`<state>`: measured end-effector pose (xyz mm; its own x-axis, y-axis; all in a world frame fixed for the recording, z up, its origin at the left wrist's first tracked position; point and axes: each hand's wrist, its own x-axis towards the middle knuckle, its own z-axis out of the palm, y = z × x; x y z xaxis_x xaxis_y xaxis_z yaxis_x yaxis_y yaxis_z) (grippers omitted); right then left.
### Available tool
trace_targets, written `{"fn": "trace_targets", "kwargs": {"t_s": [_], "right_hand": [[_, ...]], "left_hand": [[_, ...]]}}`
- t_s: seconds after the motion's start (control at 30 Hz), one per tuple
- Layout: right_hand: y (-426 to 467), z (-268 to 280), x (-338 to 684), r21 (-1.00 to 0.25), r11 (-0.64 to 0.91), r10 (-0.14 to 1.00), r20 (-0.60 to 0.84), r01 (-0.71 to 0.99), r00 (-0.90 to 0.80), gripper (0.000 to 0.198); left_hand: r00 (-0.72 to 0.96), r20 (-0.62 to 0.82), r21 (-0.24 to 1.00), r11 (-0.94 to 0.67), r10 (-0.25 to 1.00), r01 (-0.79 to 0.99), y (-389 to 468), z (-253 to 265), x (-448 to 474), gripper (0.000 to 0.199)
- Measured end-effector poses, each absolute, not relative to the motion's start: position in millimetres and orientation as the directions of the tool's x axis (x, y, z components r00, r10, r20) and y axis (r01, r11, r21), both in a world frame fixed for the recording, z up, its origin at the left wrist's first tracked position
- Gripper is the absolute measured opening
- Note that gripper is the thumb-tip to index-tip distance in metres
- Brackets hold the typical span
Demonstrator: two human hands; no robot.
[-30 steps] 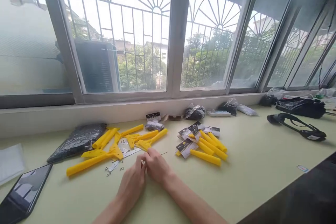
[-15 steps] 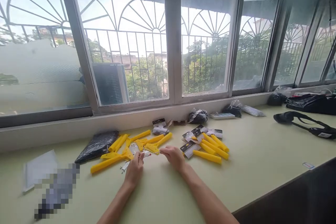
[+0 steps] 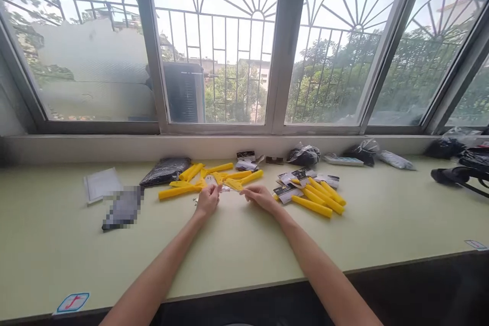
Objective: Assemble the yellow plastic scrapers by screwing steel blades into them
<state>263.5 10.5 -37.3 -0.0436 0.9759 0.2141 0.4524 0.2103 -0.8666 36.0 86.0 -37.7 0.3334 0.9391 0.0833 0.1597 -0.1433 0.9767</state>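
Note:
A thin, light-coloured rod [image 3: 231,190] spans the gap between my two hands, just above the table. My left hand [image 3: 208,201] is closed around its left end; the fingers hide what else may be there. With thumb and fingers pinched, my right hand [image 3: 262,197] holds the right end. Right behind the hands lie yellow plastic scraper-like tools [image 3: 233,183] with wide heads and long handles. A silvery plate [image 3: 210,179] shows among them. Small metal bits [image 3: 196,200] lie left of my left hand.
Yellow handles [image 3: 313,206] and black-and-white packaging cards [image 3: 287,193] lie to the right. A black plastic bag [image 3: 165,171] and a clear flat packet [image 3: 101,185] are at left. Wrapped bundles [image 3: 303,155] line the windowsill. The table's front edge [image 3: 237,291] is near me.
The camera view has shifted, bringing the table's front edge and a label into sight. Both hands stay together at the thin rod; its red spot no longer shows.

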Motion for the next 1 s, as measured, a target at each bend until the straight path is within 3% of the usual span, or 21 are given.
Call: {"fn": "trace_targets", "kwargs": {"t_s": [0.3,1.0], "right_hand": [[16,-40,281,-0.941,0.126,0.991,0.135,0.314,0.006,0.034],[19,-40,289,-0.981,0.077,0.997,0.081,0.178,0.013,0.035]], "left_hand": [[0.479,0.113,0.986,-0.156,0.870,0.052,87,-38,32,0.036],[0.524,0.042,0.962,-0.175,0.851,0.207,84,-44,37,0.036]]}}
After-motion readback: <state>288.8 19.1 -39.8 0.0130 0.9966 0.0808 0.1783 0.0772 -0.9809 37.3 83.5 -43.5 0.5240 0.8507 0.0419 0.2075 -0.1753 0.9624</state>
